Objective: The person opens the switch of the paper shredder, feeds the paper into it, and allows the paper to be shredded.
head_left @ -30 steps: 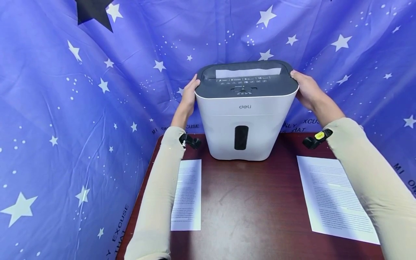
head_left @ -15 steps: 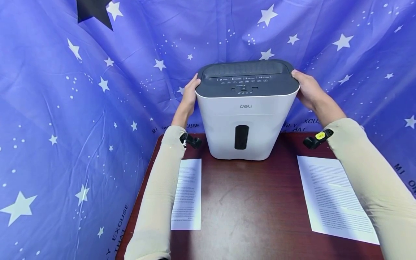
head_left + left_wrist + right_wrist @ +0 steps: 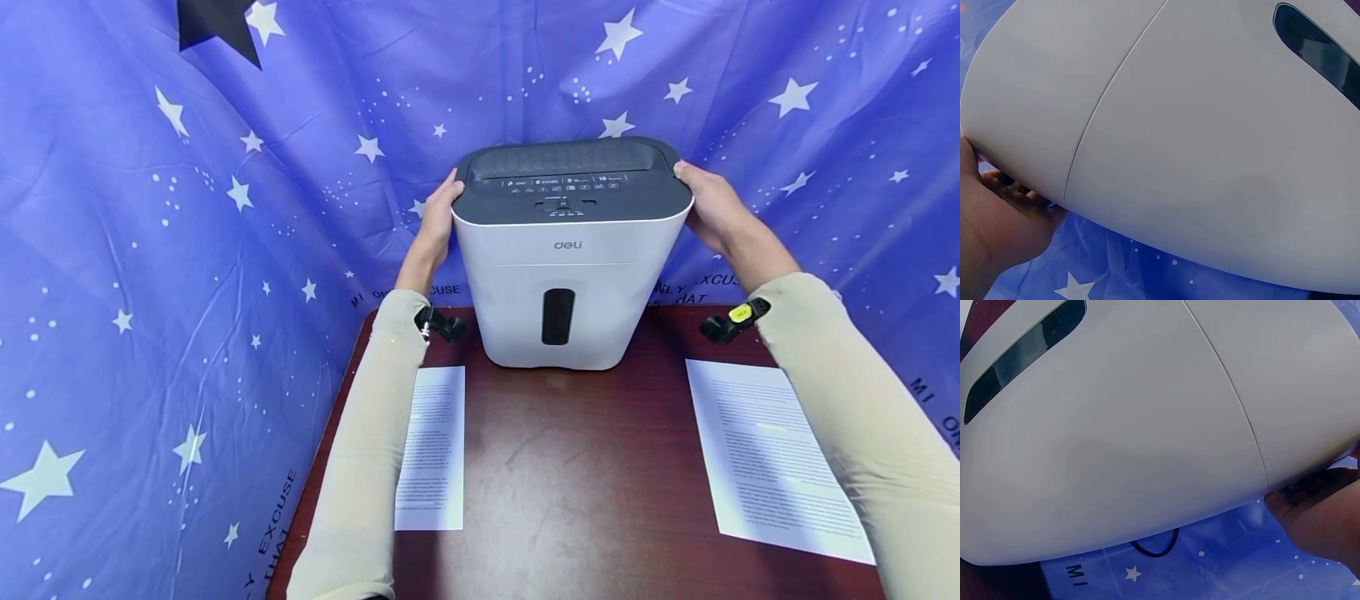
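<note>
A white paper shredder (image 3: 506,304) with a dark grey top (image 3: 495,196) and a dark oval window (image 3: 558,317) stands upright at the back of the table. My left hand (image 3: 435,223) grips its upper left side, thumb at the edge of the grey top. On the opposite side my right hand (image 3: 714,208) holds the upper right edge in the same way. No paper shows in the feed slot. Both wrist views show the fingers wrapped behind the white casing (image 3: 1166,137), partly hidden by it.
A printed sheet (image 3: 438,450) lies on the dark red table (image 3: 570,483) beneath the left forearm; another printed sheet (image 3: 772,467) lies at the right. A starry blue curtain (image 3: 247,350) closes in behind and at the left. A black cable (image 3: 1160,553) loops behind the shredder.
The white paper that stuck up from the shredder's slot one second ago has gone down out of sight. Both hands have kept their hold, almost unmoved.
</note>
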The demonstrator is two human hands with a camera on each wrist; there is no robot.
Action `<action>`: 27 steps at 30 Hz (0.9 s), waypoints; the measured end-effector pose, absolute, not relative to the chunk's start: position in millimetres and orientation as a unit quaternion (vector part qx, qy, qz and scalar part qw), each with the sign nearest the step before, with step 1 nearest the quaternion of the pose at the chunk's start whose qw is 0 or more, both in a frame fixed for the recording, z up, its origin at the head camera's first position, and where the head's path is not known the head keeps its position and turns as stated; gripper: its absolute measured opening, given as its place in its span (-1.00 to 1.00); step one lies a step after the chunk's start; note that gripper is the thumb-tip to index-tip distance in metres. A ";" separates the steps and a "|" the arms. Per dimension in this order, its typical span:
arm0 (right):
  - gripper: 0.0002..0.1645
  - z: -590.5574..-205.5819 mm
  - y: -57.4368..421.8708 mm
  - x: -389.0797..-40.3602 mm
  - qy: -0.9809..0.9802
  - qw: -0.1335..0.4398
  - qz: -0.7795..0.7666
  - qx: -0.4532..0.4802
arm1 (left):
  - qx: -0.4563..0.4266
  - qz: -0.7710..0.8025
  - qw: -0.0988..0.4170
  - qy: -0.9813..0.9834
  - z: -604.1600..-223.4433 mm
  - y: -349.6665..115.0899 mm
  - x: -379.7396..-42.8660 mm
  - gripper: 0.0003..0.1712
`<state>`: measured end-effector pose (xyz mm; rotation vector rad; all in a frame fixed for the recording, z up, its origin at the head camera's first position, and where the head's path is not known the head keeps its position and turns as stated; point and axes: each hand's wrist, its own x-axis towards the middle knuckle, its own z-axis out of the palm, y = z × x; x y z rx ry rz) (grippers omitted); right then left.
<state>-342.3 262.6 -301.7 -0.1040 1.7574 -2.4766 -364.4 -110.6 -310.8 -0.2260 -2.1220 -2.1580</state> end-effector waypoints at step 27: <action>-0.18 -301.6 268.7 -344.0 0.584 0.076 -0.806 -0.053 | -0.090 -0.708 0.047 -0.699 -310.4 -114.2 -367.5 -0.37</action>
